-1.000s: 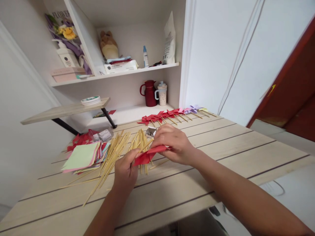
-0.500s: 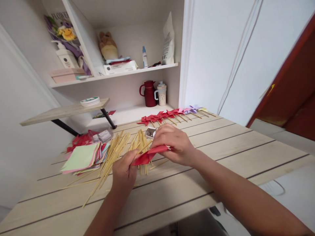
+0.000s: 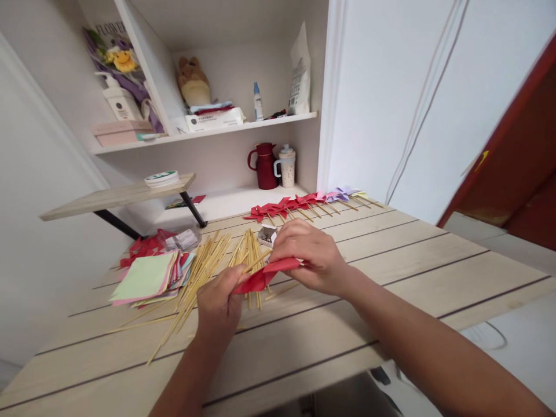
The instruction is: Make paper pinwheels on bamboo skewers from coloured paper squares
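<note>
A folded red paper pinwheel (image 3: 260, 278) is held in the air between my two hands, over the near middle of the table. My left hand (image 3: 220, 301) pinches its left end, the thumb along the top. My right hand (image 3: 309, 255) has its fingers curled over the right end. A thin wooden stick (image 3: 257, 260) shows just behind the paper, slanting between the hands; whether a hand grips it I cannot tell. Beneath and behind lie loose wooden sticks (image 3: 204, 272). A small open box (image 3: 266, 234) of metal bits sits just beyond my right hand.
Finished pinwheels (image 3: 284, 205) on sticks lie in a row along the table's back edge. A stack of coloured paper squares (image 3: 145, 278) and red folded paper (image 3: 145, 249) lie at left. A raised wooden shelf (image 3: 117, 200) stands behind them. A red jug (image 3: 265, 168) and cup (image 3: 287, 168) stand behind.
The view has shifted very slightly. Both hands keep their hold on the red paper, with hardly any movement.
</note>
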### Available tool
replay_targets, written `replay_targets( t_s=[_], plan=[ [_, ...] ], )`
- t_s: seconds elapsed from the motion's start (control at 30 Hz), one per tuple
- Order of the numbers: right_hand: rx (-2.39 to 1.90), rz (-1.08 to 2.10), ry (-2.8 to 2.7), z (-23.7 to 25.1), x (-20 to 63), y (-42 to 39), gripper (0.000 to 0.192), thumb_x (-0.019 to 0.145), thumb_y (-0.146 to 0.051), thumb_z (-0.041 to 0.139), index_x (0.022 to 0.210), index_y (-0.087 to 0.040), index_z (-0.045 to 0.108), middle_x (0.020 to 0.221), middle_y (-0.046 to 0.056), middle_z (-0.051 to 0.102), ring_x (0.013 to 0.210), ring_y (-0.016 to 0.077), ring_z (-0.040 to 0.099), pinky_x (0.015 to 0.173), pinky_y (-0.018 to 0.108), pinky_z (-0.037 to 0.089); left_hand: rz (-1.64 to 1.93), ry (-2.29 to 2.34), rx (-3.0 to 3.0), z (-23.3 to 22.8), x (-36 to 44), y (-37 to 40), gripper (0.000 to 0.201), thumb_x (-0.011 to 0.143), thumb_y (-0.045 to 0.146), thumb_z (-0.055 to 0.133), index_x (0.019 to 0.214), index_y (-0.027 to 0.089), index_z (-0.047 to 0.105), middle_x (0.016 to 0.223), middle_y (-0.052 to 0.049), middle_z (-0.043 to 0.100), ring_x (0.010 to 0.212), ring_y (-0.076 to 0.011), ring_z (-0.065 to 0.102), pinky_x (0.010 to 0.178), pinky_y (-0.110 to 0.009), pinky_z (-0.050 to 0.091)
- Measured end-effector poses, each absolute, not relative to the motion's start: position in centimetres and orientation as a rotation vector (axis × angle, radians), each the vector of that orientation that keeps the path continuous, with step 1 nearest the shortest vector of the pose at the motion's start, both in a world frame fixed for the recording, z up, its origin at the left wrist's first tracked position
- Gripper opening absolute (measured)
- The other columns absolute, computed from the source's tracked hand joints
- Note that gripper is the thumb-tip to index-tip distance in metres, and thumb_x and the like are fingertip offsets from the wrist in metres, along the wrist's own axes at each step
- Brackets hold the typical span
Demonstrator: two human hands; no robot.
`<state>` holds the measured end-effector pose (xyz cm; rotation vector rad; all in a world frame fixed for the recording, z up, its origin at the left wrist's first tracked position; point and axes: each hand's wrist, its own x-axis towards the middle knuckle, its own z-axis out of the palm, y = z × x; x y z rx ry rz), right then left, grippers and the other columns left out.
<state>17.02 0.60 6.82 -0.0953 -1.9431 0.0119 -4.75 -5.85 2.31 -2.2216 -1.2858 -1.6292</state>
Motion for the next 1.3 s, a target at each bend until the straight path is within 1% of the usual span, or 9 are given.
replay_targets(
  t_s=[0.13,0.3,0.37,0.53,0.7,0.87,1.0,1.17,1.3],
  plan=[
    [-0.09,0.023,-1.94,6.9,17.0,0.5,0.013,0.093,-0.014,0.063,0.095,-0.024,0.072,0.079,0.003,0.073,0.076,0.0183,0.067,0.076,0.037,0.054,-1.507,-1.247,-2.233,2.6,-4.7,-5.9,0.023,0.093,0.019,0.057,0.098,0.021,0.079,0.091,-0.008,0.081,0.079,-0.0198,0.077,0.073,-0.025,0.058],
    [-0.074,0.013,-1.932,6.9,16.9,0.6,0.013,0.091,-0.013,0.064,0.094,-0.022,0.072,0.078,0.004,0.073,0.076,0.0183,0.067,0.075,0.037,0.054,-1.427,-1.035,-2.133,3.2,-4.3,-5.7,0.024,0.097,0.019,0.052,0.094,0.017,0.076,0.082,-0.006,0.08,0.069,-0.0157,0.075,0.064,-0.021,0.056],
    [-0.072,0.015,-1.93,6.9,16.9,0.6,0.013,0.091,-0.012,0.064,0.094,-0.022,0.072,0.079,0.004,0.073,0.076,0.0183,0.067,0.076,0.037,0.054,-1.414,-0.989,-2.103,3.4,-4.2,-5.6,0.023,0.097,0.018,0.051,0.095,0.016,0.074,0.081,-0.005,0.08,0.068,-0.0146,0.075,0.063,-0.02,0.056],
    [-0.067,0.027,-1.93,6.8,16.9,0.6,0.012,0.091,-0.013,0.065,0.094,-0.022,0.072,0.078,0.004,0.072,0.076,0.0182,0.066,0.076,0.038,0.054,-1.373,-0.999,-2.074,3.5,-4.1,-5.8,0.024,0.098,0.02,0.051,0.097,0.018,0.075,0.081,-0.005,0.08,0.066,-0.0158,0.075,0.061,-0.022,0.056],
    [-0.073,0.034,-1.941,6.8,16.9,0.6,0.012,0.091,-0.012,0.065,0.094,-0.021,0.072,0.079,0.004,0.072,0.076,0.0185,0.067,0.076,0.038,0.054,-1.382,-0.955,-2.062,3.4,-4.3,-5.8,0.021,0.097,0.016,0.051,0.097,0.017,0.072,0.077,-0.004,0.078,0.063,-0.0134,0.072,0.06,-0.021,0.054],
    [-0.078,0.024,-1.939,6.7,16.9,0.7,0.013,0.089,-0.01,0.063,0.093,-0.02,0.07,0.079,0.004,0.072,0.076,0.0186,0.068,0.076,0.038,0.055,-1.331,-0.963,-2.094,2.7,-4.8,-5.9,0.026,0.093,0.008,0.049,0.106,0.017,0.07,0.087,-0.005,0.079,0.071,-0.0139,0.074,0.065,-0.021,0.054],
    [-0.086,0.012,-1.932,6.6,16.8,0.7,0.015,0.089,-0.009,0.062,0.093,-0.021,0.07,0.079,0.004,0.072,0.077,0.0187,0.068,0.076,0.038,0.055,-1.331,-1.001,-2.094,2.4,-5.0,-6.0,0.026,0.094,0.011,0.05,0.107,0.017,0.071,0.084,-0.004,0.079,0.068,-0.0142,0.073,0.062,-0.022,0.053],
    [-0.077,0.01,-1.929,6.6,16.7,0.7,0.014,0.089,-0.009,0.063,0.092,-0.02,0.07,0.078,0.004,0.072,0.075,0.0189,0.067,0.075,0.038,0.054,-1.366,-0.992,-2.099,2.9,-4.5,-6.0,0.024,0.096,0.014,0.049,0.102,0.017,0.072,0.084,-0.005,0.079,0.07,-0.015,0.074,0.064,-0.022,0.055],
    [-0.057,0.008,-1.926,6.6,16.7,0.7,0.012,0.091,-0.011,0.064,0.093,-0.02,0.072,0.077,0.004,0.072,0.075,0.019,0.066,0.076,0.039,0.054,-1.393,-0.983,-2.085,3.4,-4.1,-6.0,0.023,0.099,0.02,0.05,0.099,0.017,0.073,0.08,-0.004,0.079,0.063,-0.0138,0.072,0.06,-0.022,0.053]
  ],
)
